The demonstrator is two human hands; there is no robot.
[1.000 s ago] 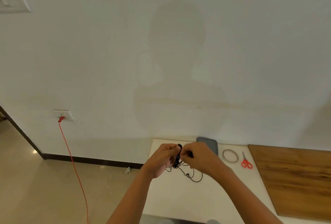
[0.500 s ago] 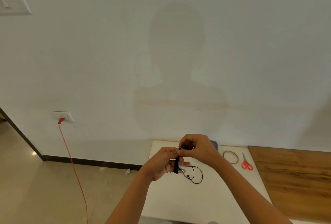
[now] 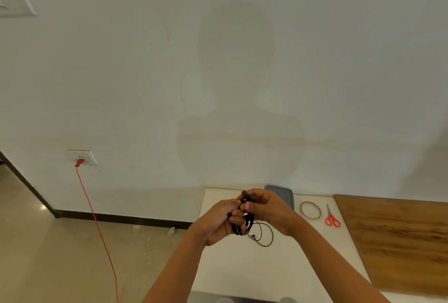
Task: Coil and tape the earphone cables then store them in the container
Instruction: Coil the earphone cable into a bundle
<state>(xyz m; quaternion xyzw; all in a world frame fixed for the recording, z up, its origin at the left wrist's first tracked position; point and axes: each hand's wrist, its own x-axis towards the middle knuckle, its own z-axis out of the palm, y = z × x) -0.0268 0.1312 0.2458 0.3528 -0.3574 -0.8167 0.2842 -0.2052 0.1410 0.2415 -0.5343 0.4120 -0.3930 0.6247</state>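
Note:
A black earphone cable (image 3: 246, 226) is bunched into a coil between my two hands above the white table (image 3: 242, 276). My left hand (image 3: 218, 222) grips the coil from the left. My right hand (image 3: 269, 210) pinches the cable's upper end above the coil. A loose loop of cable (image 3: 265, 237) hangs down to the table. The grey container (image 3: 282, 193) lies flat behind my right hand, partly hidden by it. A roll of clear tape (image 3: 310, 209) lies to its right.
Red-handled scissors (image 3: 332, 217) lie right of the tape. A wooden board (image 3: 397, 239) covers the table's right side. A red cord (image 3: 97, 225) runs from a wall socket (image 3: 82, 157) down across the floor at the left.
My right hand rose from beside the coil to its top, then drew closer to my left hand. The hanging loop of cable stays on the table.

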